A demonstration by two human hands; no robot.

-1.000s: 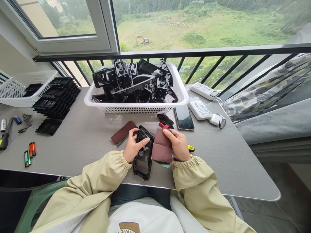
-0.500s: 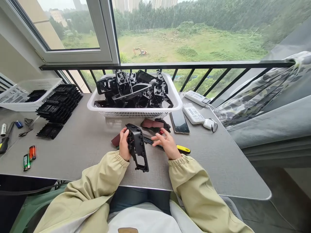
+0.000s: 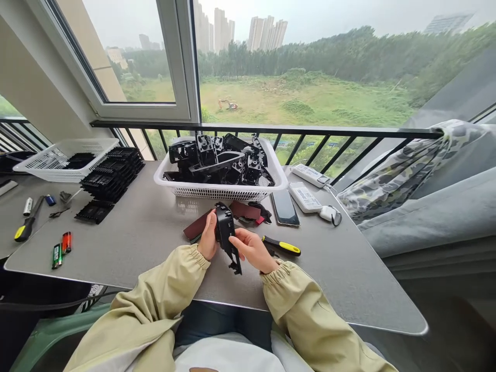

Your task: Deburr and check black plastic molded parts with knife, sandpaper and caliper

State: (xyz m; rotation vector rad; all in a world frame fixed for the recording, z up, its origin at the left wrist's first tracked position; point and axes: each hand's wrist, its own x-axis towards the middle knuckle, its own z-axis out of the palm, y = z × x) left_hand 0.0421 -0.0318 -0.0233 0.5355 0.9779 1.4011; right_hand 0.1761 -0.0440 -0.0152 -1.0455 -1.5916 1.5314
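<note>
A black plastic housing part with clips along its edge and an opening toward its lower end is held up above the table, tilted. My left hand is closed around its left side. On the right side of the part, my right hand has its thumb and fingers closed on the edge. Behind and beneath the hands lie dark red sandpaper pieces. Just right of my right hand is a tool with a black and yellow handle; its blade is mostly hidden by that hand.
A white basket heaped with black plastic parts stands at the back. Stacked black panels and another white basket are at left. Batteries and a screwdriver lie nearer. A phone and white devices sit right.
My right hand has moved left from apart, with spread fingers, onto the housing part's edge. The part has turned more edge-on in my left hand. The camera view has tilted upward.
</note>
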